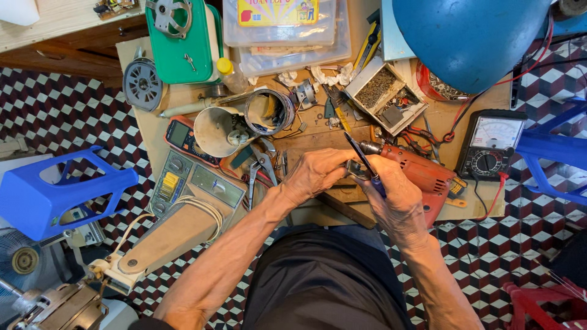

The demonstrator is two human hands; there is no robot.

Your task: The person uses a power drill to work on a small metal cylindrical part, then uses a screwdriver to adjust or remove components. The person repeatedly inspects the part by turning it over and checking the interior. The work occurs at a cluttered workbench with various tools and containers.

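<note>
Standing beside the bench, I note a cluttered wooden worktable on a checkered floor, with a blue lamp shade overhanging its far right corner. A red electric drill lies on its side just right of centre, its chuck pointing left and touching the work area. An analogue multimeter sits near the right edge; a handheld digital meter lies to the left, beside a white plastic cup. Pliers rest just left of the hands.

The left hand is closed, fingers together, around a small metal part at the table's centre, pinning it in place. The right hand is clamped on a blue-handled screwdriver, whose shaft slants up and away over the part; the tip cannot be made out.

Judgement: the step in hand appears to be working a fastener or contact on the small part. Any following move would call for a steady left-hand grip and careful tip alignment, since the part is largely hidden by the fingers.
</note>
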